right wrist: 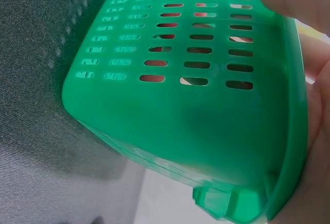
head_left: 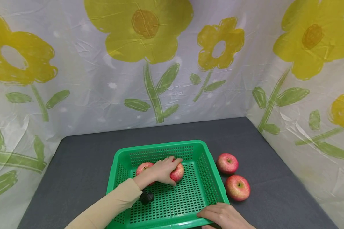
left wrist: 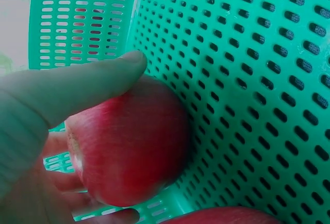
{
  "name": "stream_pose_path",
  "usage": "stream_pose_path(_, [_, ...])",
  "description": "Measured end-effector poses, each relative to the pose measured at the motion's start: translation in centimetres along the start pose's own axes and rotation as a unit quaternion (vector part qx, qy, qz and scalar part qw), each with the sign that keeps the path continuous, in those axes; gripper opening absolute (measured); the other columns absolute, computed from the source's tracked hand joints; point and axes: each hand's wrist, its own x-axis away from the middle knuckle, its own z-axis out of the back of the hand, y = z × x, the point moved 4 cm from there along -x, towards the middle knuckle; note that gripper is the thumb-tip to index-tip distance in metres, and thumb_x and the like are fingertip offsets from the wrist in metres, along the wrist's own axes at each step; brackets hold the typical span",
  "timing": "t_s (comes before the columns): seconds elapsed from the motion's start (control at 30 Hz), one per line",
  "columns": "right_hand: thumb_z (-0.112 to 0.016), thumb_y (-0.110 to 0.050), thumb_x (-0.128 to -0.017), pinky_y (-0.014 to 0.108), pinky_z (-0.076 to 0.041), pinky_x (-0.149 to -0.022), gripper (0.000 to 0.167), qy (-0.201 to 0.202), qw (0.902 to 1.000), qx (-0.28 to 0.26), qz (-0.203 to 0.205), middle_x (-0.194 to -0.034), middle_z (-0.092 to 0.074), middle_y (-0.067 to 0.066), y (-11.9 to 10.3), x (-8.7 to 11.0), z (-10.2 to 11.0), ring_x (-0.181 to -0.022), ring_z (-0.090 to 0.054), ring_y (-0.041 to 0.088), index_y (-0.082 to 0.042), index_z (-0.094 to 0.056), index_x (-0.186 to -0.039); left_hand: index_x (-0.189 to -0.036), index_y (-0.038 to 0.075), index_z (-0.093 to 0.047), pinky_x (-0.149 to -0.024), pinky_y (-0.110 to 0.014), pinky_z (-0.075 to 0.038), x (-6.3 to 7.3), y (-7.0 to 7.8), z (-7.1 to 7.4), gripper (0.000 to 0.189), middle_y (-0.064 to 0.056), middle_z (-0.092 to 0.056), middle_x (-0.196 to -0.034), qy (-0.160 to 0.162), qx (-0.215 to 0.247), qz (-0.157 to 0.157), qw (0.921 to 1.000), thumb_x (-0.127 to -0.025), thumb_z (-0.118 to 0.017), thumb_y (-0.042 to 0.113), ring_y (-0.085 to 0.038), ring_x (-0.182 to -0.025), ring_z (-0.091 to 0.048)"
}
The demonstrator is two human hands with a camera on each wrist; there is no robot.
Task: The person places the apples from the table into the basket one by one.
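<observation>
A green plastic basket (head_left: 160, 219) with slotted walls stands on the dark table. Inside it, my left hand (head_left: 164, 171) holds a red apple (head_left: 177, 172), the thumb on the near side and the fingers over its far side. In the left wrist view this apple (left wrist: 139, 141) is close to the basket floor; whether it touches is unclear. A second apple (head_left: 144, 166) sits to its left, partly covered by the hand and forearm. At the near right corner my right hand (head_left: 222, 214) grips the basket's rim, as the right wrist view also shows at the rim (right wrist: 295, 105).
Two more apples, a farther one (head_left: 227, 163) and a nearer one (head_left: 238, 188), lie on the table just right of the basket. A small black object (head_left: 146, 197) is beside the left wrist. Flower-printed sheets (head_left: 103, 95) stand behind and along both sides of the table.
</observation>
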Motion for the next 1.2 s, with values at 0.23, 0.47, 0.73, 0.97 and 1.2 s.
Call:
stream_pose_path(0.23, [-0.068,-0.025,-0.084,0.013,-0.044,-0.072,0.022,0.0,1.0,-0.004,-0.003,-0.096,-0.063,-0.012,0.0,0.0,0.0,-0.086,-0.059,-0.001,-0.016,-0.065,-0.104,-0.139,0.008,-0.039,-0.077,-0.041,-0.051,0.9,0.2,1.4,0.069,-0.014,-0.044,-0.13,0.037,0.009,-0.024,0.999,-0.084,-0.068,0.037,-0.027,-0.113,-0.05])
stream_pose_path(0.47, [-0.069,-0.025,-0.084,0.013,-0.044,-0.072,0.022,0.004,1.0,0.0,-0.003,-0.096,-0.062,-0.013,0.0,0.0,0.0,-0.086,-0.058,-0.001,-0.017,-0.065,-0.104,-0.134,0.008,-0.047,-0.071,-0.036,-0.052,3.6,1.0,4.8,0.052,-0.011,-0.045,-0.132,0.115,0.033,-0.053,0.9915,-0.089,-0.062,0.029,-0.025,-0.112,-0.053])
stream_pose_path(0.73, [-0.068,-0.026,-0.084,0.014,-0.044,-0.073,0.022,0.003,1.0,0.002,-0.007,-0.097,-0.062,-0.013,0.0,0.0,0.0,-0.087,-0.059,-0.001,-0.017,-0.065,-0.105,-0.133,0.013,-0.049,-0.074,-0.037,-0.052,8.8,0.5,7.4,0.055,-0.007,-0.045,-0.135,0.194,0.061,-0.016,0.979,-0.086,-0.067,0.034,-0.024,-0.115,-0.051])
stream_pose_path(0.97, [-0.069,-0.023,-0.083,0.015,-0.044,-0.073,0.024,0.006,1.0,-0.006,-0.004,-0.098,-0.063,-0.012,0.0,0.0,-0.1,-0.088,-0.059,0.0,-0.017,-0.064,-0.105,-0.137,0.013,-0.043,-0.081,-0.046,-0.05,14.4,-2.5,6.9,0.06,-0.009,-0.039,-0.139,0.251,0.102,0.05,0.9613,-0.085,-0.068,0.031,-0.029,-0.124,-0.041])
stream_pose_path(1.2, [-0.071,-0.025,-0.08,0.015,-0.044,-0.076,0.025,-0.007,0.9992,-0.011,-0.037,-0.099,-0.062,-0.016,0.0,0.0,-0.1,-0.089,-0.058,-0.003,-0.018,-0.067,-0.104,-0.148,0.008,-0.015,-0.09,-0.063,-0.035,19.7,-5.6,4.9,0.078,-0.02,-0.028,-0.144,0.275,0.187,0.149,0.9313,-0.091,-0.061,0.032,-0.041,-0.128,-0.031])
